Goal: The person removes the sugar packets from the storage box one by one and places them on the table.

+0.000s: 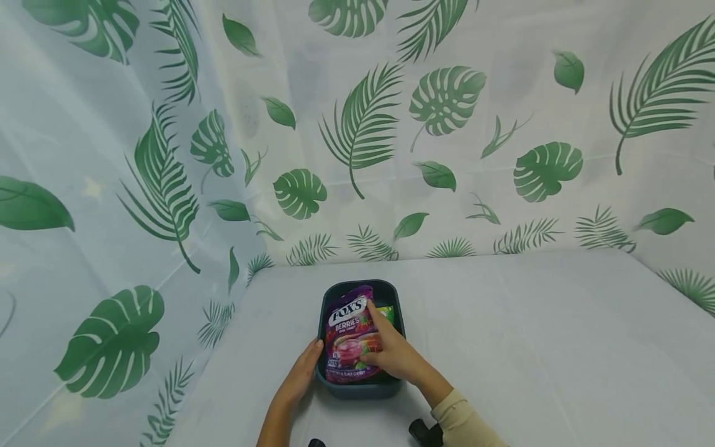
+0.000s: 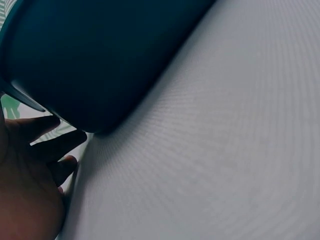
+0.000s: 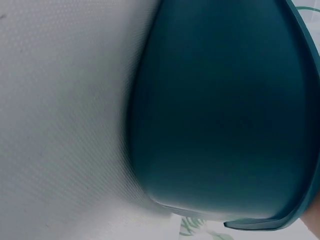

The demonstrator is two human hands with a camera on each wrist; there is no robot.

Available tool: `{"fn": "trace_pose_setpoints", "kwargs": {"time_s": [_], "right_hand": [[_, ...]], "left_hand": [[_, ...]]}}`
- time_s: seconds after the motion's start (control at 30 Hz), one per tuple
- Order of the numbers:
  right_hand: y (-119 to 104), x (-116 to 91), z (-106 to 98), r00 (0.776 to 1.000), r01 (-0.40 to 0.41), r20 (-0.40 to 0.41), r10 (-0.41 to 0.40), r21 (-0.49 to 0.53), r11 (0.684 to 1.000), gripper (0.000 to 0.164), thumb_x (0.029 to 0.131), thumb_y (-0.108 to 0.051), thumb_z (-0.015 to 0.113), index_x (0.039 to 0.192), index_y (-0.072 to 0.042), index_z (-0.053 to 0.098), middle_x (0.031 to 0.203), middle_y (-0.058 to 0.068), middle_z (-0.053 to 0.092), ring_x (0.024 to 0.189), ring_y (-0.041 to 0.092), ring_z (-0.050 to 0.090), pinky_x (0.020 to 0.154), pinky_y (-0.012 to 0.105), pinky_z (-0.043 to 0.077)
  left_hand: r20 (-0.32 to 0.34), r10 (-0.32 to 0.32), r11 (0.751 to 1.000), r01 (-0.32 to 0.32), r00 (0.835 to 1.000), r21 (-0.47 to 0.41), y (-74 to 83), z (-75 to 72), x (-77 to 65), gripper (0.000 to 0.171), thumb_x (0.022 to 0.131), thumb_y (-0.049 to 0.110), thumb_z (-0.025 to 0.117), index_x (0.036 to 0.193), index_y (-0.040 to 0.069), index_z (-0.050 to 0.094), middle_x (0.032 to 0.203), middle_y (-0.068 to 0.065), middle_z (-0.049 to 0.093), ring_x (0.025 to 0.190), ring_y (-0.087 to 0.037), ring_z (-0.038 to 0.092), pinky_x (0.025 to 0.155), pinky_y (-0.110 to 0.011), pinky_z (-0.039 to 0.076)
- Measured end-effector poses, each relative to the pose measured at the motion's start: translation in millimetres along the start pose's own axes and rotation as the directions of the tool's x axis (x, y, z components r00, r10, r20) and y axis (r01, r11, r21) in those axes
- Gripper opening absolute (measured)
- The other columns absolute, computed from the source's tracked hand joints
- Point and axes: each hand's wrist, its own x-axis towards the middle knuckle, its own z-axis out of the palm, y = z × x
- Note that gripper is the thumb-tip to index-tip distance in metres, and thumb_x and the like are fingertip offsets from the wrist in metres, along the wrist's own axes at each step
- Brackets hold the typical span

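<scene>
A dark teal plastic bin [image 1: 363, 391] stands on the white table, with a purple bag of Fox's Berries candy [image 1: 352, 335] inside, tilted toward its left wall. My right hand [image 1: 393, 354] reaches in over the right rim and grips the candy bag, thumb and index finger spread across its front; its other fingers are hidden. Against the bin's left side rests my left hand [image 1: 301, 372], its fingers extended near the rim. In the left wrist view, those fingers [image 2: 57, 145] show beside the bin's wall. The right wrist view is mostly filled by the bin's outer wall [image 3: 215, 120].
A green and yellow packet [image 1: 386, 313] lies in the bin, partly covered by the candy bag. White table surface [image 1: 530, 347] extends to the right. A leaf-print curtain [image 1: 368, 186] hangs behind and to the left. A black object [image 1: 426, 431] shows by the right sleeve.
</scene>
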Motion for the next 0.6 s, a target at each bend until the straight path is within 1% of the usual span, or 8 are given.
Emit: {"fn": "trace_pose_setpoints", "kwargs": {"time_s": [0.13,0.23,0.3,0.43,0.53,0.6], "right_hand": [[0.3,0.1,0.5,1.0,-0.014,-0.021,0.014,-0.001,1.0,0.092,0.081,0.001,0.07,0.153,-0.016,0.016,0.154,0.021,0.027,0.134,0.045,0.038,0.107,0.061,0.033],[-0.6,-0.1,0.1,0.999,-0.038,-0.031,0.039,0.01,0.999,0.092,0.08,0.001,0.071,0.153,-0.019,0.018,0.152,0.022,0.03,0.129,0.045,0.043,0.104,0.061,0.037],[-0.8,0.0,-0.6,0.998,-0.059,-0.034,0.059,0.016,0.998,0.092,0.08,0.001,0.071,0.153,-0.021,0.018,0.15,0.023,0.033,0.126,0.045,0.047,0.102,0.061,0.039],[0.0,2.0,-2.7,0.992,-0.11,-0.05,0.113,0.058,0.992,0.093,0.079,0.002,0.071,0.152,-0.026,0.02,0.149,0.023,0.035,0.122,0.042,0.05,0.101,0.061,0.041],[1.8,4.3,-4.2,0.989,-0.133,-0.056,0.14,0.107,0.985,0.092,0.079,0.004,0.069,0.152,-0.027,0.022,0.15,0.021,0.035,0.123,0.04,0.049,0.102,0.06,0.041],[2.4,5.1,-5.0,0.988,-0.137,-0.056,0.146,0.129,0.982,0.091,0.08,0.005,0.068,0.152,-0.027,0.022,0.15,0.02,0.035,0.124,0.04,0.048,0.102,0.06,0.04]], "left_hand": [[0.004,0.022,1.0,-0.022,1.0,-0.008,-0.7,-0.1,-1.3,0.08,0.099,0.057,0.024,0.147,-0.007,0.022,0.153,-0.03,0.021,0.142,-0.049,0.014,0.113,-0.065,0.014],[0.006,0.036,0.999,-0.036,0.999,-0.008,-1.3,-0.4,-1.3,0.078,0.099,0.055,0.025,0.146,-0.007,0.022,0.153,-0.03,0.021,0.142,-0.049,0.014,0.113,-0.065,0.014],[0.006,0.035,0.999,-0.035,0.999,-0.004,-2.0,-0.2,-1.2,0.078,0.1,0.055,0.025,0.146,-0.008,0.022,0.152,-0.03,0.021,0.142,-0.049,0.014,0.113,-0.065,0.014],[0.0,0.007,1.0,-0.007,1.0,0.002,-2.6,0.3,-0.4,0.081,0.098,0.058,0.025,0.147,-0.006,0.023,0.152,-0.03,0.021,0.142,-0.049,0.014,0.112,-0.065,0.014],[-0.005,-0.006,1.0,0.006,1.0,0.006,-2.0,0.3,-0.2,0.082,0.097,0.06,0.024,0.147,-0.006,0.023,0.152,-0.029,0.022,0.142,-0.049,0.015,0.112,-0.065,0.015],[-0.006,-0.003,1.0,0.003,1.0,0.007,-1.9,0.2,-0.3,0.082,0.098,0.06,0.025,0.147,-0.006,0.023,0.152,-0.03,0.022,0.142,-0.049,0.014,0.112,-0.065,0.015]]}}
